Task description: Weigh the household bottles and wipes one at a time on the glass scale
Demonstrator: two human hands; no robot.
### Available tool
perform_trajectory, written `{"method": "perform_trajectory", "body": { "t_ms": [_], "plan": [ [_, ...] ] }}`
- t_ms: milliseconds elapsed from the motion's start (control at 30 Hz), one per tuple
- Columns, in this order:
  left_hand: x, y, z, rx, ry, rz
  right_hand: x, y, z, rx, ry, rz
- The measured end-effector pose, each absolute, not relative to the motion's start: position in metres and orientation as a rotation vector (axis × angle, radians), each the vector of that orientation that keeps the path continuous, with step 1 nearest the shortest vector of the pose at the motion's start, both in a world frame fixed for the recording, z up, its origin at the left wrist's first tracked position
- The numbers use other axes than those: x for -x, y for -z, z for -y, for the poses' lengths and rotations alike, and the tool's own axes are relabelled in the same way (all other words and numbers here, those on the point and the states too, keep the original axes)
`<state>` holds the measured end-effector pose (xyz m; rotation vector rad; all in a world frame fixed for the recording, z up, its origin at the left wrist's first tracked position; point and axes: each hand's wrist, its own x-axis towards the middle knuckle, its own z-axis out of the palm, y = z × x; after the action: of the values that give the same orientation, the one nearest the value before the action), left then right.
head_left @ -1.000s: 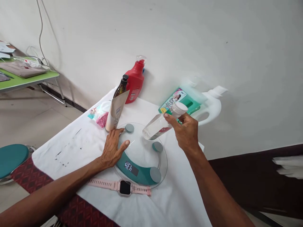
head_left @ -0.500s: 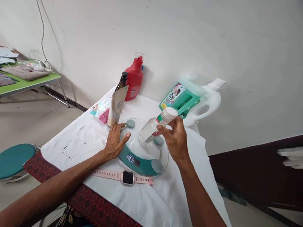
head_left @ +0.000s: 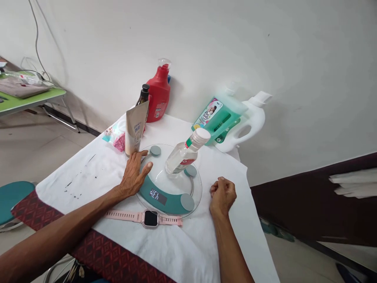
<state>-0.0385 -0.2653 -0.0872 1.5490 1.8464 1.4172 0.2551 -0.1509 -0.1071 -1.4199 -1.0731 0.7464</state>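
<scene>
A clear bottle (head_left: 179,158) with a white cap stands on the round glass scale (head_left: 161,173), whose display is lit. My left hand (head_left: 134,176) lies at the scale's left edge, fingers spread and holding nothing, close to the base of a beige tube (head_left: 134,131). To the right of the scale, my right hand (head_left: 223,195) is on the white cloth with its fingers curled in and nothing visible in them. A pink-strapped smartwatch (head_left: 150,219) lies along the scale's near edge.
Against the wall stand a red jug (head_left: 159,94), a dark pump bottle (head_left: 144,94), a green bottle (head_left: 218,114) and a white handled jug (head_left: 255,120). A small pink packet (head_left: 119,142) sits left of the tube. A teal stool (head_left: 16,200) is beyond the table's left side.
My right hand has let go of the clear bottle, which now stands by itself on the scale, and has drawn back toward me. My left hand stays by the scale. The view shifted slightly.
</scene>
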Motion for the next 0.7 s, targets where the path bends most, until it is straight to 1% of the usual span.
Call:
{"method": "perform_trajectory", "body": {
  "t_ms": [467, 567, 700],
  "plan": [
    [0.04, 0.088, 0.265, -1.534, -1.426, -1.838, -0.256, 0.108, 0.154, 1.472, -0.73, 1.196],
    [0.039, 0.089, 0.265, -1.537, -1.44, -1.842, -0.248, 0.095, 0.163, 1.447, -0.697, 1.214],
    [0.039, 0.09, 0.264, -1.536, -1.428, -1.842, -0.21, 0.06, 0.18, 1.206, -0.724, 1.471]
  ]
}}
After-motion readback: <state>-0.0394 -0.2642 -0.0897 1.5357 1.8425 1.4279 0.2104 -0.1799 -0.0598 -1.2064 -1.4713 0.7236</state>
